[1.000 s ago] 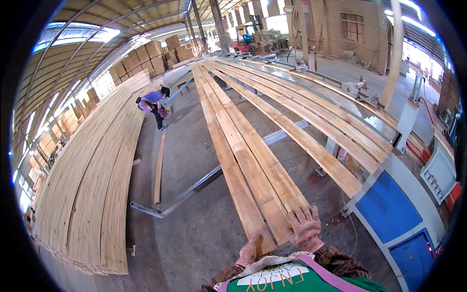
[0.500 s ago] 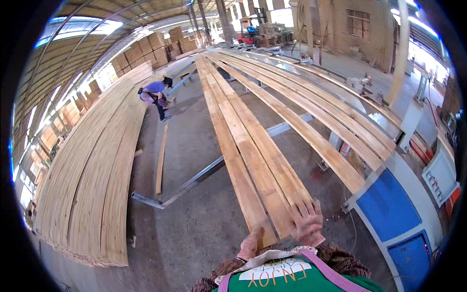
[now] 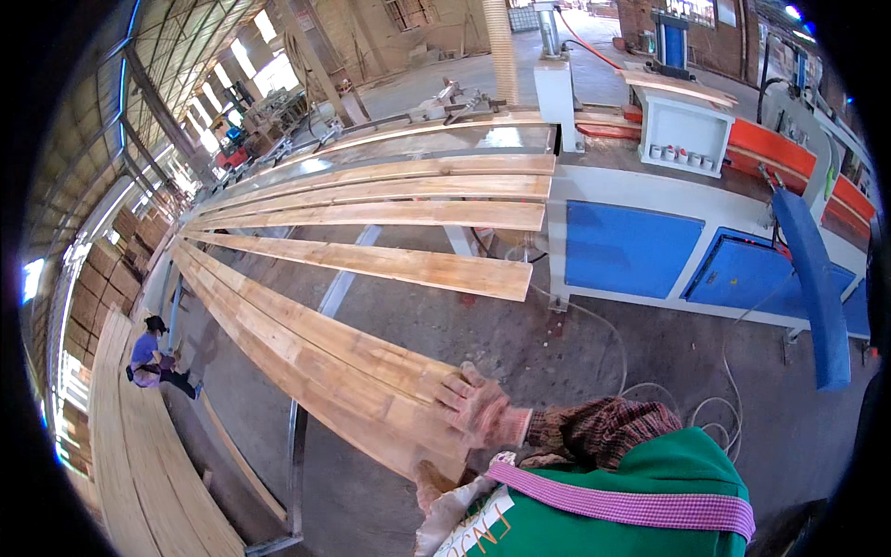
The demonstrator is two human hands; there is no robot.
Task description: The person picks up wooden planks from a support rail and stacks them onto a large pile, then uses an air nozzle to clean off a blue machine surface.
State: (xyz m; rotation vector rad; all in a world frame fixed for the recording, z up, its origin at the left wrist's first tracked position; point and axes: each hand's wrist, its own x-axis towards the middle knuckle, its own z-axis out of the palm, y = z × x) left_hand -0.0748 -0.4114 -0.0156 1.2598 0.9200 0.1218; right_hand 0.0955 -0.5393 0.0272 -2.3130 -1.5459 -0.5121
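Long wooden boards lie side by side, their near ends under my hands. My right hand, in a dusty pinkish work glove, grips the near end of the boards from the right, fingers over the top face. At the lower corner of the same ends, my left hand holds the edge. Its wrist and part of its fingers are hidden by my white-and-green apron. A separate board lies just beyond, apart from the ones I hold.
More boards rest on the frame farther back. At right stands a white machine with blue panels; a thin hose coils on the floor. A person in purple bends near a stack of boards at left. A metal rail runs below.
My view has swung to the right, bringing more of the machine into sight. The gaps between the held boards have narrowed. Both hands stay at the board ends.
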